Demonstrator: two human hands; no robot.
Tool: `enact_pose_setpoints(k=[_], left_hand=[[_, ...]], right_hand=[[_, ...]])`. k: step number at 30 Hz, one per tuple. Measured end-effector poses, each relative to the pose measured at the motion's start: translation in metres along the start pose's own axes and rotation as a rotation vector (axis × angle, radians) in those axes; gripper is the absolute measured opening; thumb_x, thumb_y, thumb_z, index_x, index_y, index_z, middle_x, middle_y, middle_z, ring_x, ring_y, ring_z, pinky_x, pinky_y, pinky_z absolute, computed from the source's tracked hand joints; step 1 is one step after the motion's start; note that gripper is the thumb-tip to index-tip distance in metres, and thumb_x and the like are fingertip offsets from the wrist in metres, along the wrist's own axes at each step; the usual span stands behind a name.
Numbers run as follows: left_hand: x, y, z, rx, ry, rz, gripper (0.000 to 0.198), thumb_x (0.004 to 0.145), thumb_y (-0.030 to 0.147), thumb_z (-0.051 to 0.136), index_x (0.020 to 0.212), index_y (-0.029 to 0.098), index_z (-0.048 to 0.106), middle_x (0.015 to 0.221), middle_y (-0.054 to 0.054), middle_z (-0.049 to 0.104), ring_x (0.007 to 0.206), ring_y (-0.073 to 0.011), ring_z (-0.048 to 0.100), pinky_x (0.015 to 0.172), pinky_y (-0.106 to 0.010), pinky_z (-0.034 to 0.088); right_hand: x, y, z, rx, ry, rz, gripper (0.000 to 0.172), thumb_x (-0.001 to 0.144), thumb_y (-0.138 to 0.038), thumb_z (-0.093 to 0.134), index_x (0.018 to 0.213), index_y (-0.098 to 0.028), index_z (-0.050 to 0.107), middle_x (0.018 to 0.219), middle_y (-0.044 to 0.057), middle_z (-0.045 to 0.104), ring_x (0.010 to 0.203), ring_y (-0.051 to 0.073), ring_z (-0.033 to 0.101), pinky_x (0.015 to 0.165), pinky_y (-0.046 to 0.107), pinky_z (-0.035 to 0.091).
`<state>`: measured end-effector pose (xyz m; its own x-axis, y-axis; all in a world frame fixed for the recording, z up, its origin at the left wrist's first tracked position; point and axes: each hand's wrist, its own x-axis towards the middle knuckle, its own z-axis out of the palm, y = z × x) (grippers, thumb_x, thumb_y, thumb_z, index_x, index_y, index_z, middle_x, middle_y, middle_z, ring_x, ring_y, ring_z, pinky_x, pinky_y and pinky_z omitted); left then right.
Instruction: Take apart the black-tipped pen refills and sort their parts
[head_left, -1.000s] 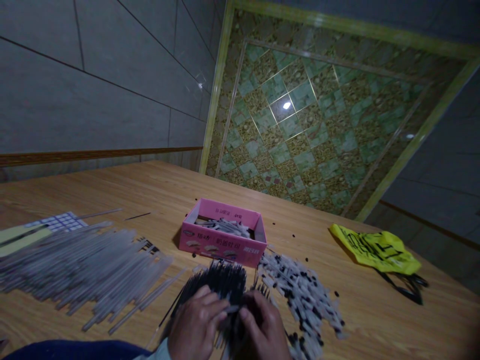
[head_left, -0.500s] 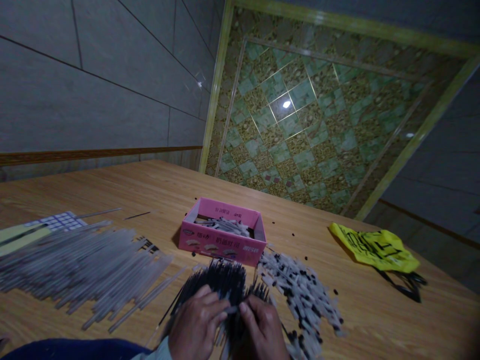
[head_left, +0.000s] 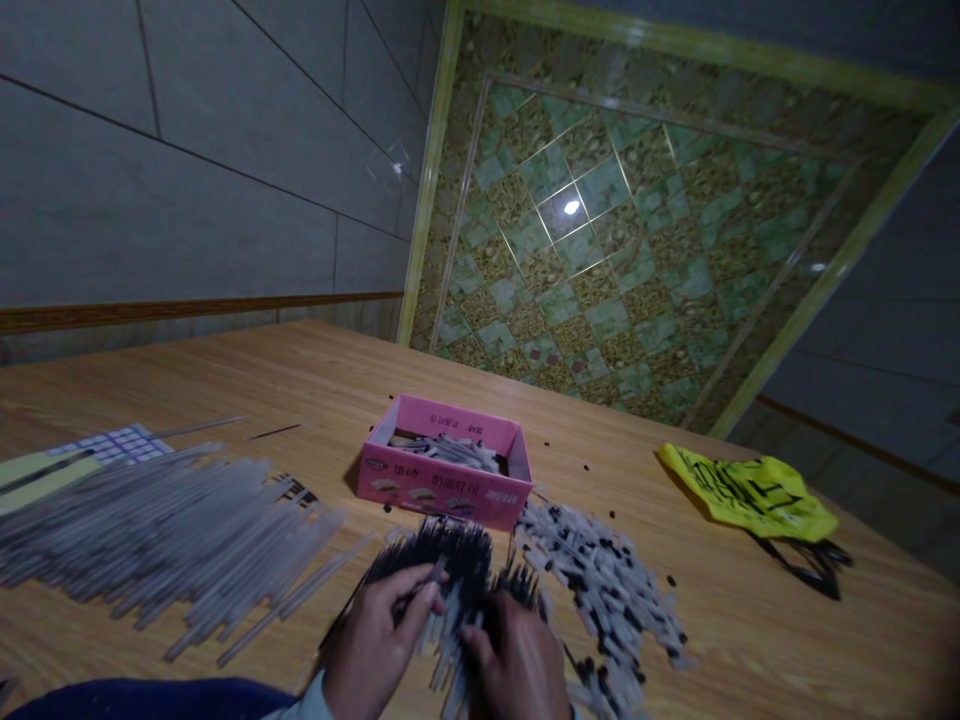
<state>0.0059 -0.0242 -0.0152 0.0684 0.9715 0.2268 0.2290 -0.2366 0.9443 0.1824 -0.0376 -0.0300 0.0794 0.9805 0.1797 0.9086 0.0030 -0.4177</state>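
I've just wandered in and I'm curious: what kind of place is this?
Probably a small home workshop for hand assembly, perhaps of pens: a wooden table bears a heap of clear tubes, a bundle of thin dark sticks and a pile of small caps.

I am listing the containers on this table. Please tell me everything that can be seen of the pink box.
The pink box is a small, open-topped rectangular carton, cardboard by its look, with dark print and small pictures on its front wall. It stands upright on the wooden table, beyond the left hand and the right hand. Inside lie heaped pale thin pieces. The dark sticks end close to its front wall; whether they touch it cannot be told.
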Motion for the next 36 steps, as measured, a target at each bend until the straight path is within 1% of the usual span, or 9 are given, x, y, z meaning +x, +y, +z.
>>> enact_pose_setpoints(k=[4,8,12,15,18,21,24,30,36], left_hand=[[0.004,0.004,0.0,-0.41,-0.053,-0.211,0.028,0.074,0.037,0.062,0.09,0.014,0.068,0.073,-0.008,0.073,0.07,-0.0195,0.067,0.067,-0.027,0.05],[0.006,0.009,0.0,-0.669,-0.014,-0.381,0.029,0.068,0.034,0.07,0.086,0.012,0.064,0.072,-0.009,0.073,0.061,-0.016,0.066,0.052,-0.021,0.048],[0.008,0.009,-0.002,-0.89,0.151,-0.505,0.021,0.07,0.02,0.069,0.087,0.012,0.059,0.078,-0.01,0.073,0.067,-0.0177,0.069,0.056,-0.023,0.053],[0.012,0.003,-0.005,-0.985,0.272,-0.536,0.01,0.075,0.007,0.06,0.085,0.011,0.058,0.082,-0.011,0.073,0.072,-0.0178,0.07,0.059,-0.023,0.055],[0.015,-0.006,-0.005,-1.043,0.332,-0.551,0.012,0.079,0.0,0.052,0.081,0.009,0.06,0.082,-0.012,0.073,0.075,-0.0177,0.07,0.06,-0.022,0.057],[0.016,-0.012,-0.003,-1.044,0.332,-0.552,0.013,0.08,0.0,0.051,0.081,0.008,0.06,0.083,-0.014,0.073,0.077,-0.0187,0.07,0.063,-0.023,0.058],[0.016,-0.014,-0.002,-1.017,0.33,-0.543,0.01,0.08,0.001,0.053,0.082,0.007,0.061,0.084,-0.015,0.073,0.077,-0.0191,0.07,0.064,-0.024,0.058],[0.014,-0.007,-0.001,-0.957,0.324,-0.512,0.007,0.08,0.003,0.055,0.083,0.008,0.059,0.083,-0.014,0.073,0.074,-0.0186,0.07,0.064,-0.025,0.058],[0.013,-0.009,0.001,-0.932,0.298,-0.511,0.009,0.077,0.007,0.06,0.084,0.011,0.056,0.085,-0.015,0.073,0.078,-0.0212,0.07,0.068,-0.028,0.058]], right_hand=[[0.0,0.002,0.013,-0.012,0.058,0.014,0.014,0.067,-0.02,0.06,0.08,-0.02,0.062,0.074,0.012,0.072,0.074,0.031,0.067,0.06,0.031,0.039],[0.001,0.006,0.011,0.205,0.051,0.005,0.026,0.061,-0.016,0.062,0.086,-0.021,0.06,0.075,0.008,0.07,0.074,0.026,0.065,0.062,0.03,0.042],[0.005,0.01,0.013,0.746,0.065,0.061,0.016,0.063,-0.022,0.066,0.066,-0.02,0.051,0.055,-0.003,0.056,0.052,0.014,0.055,0.049,0.023,0.04],[0.009,0.011,0.014,1.278,0.015,0.189,0.028,0.068,-0.039,0.069,0.076,-0.017,0.053,0.047,-0.008,0.049,0.034,0.006,0.042,0.035,0.017,0.03],[0.01,0.007,0.01,1.566,-0.027,0.317,0.041,0.062,-0.041,0.077,0.086,-0.013,0.059,0.052,-0.002,0.06,0.038,0.008,0.052,0.037,0.016,0.037],[0.008,0.003,0.005,1.614,-0.127,0.305,0.043,0.059,-0.037,0.08,0.089,-0.011,0.063,0.068,0.007,0.069,0.054,0.014,0.064,0.049,0.023,0.049],[0.005,0.0,0.004,1.573,-0.16,0.203,0.039,0.062,-0.035,0.079,0.09,-0.012,0.065,0.072,0.009,0.071,0.059,0.016,0.066,0.052,0.025,0.05],[0.002,-0.008,0.008,1.49,0.018,0.147,0.038,0.061,-0.038,0.078,0.085,-0.011,0.067,0.065,0.009,0.07,0.052,0.017,0.063,0.048,0.027,0.048],[0.001,-0.013,0.009,1.436,0.09,0.132,0.035,0.062,-0.038,0.077,0.084,-0.012,0.068,0.066,0.009,0.07,0.054,0.017,0.064,0.05,0.027,0.048]])
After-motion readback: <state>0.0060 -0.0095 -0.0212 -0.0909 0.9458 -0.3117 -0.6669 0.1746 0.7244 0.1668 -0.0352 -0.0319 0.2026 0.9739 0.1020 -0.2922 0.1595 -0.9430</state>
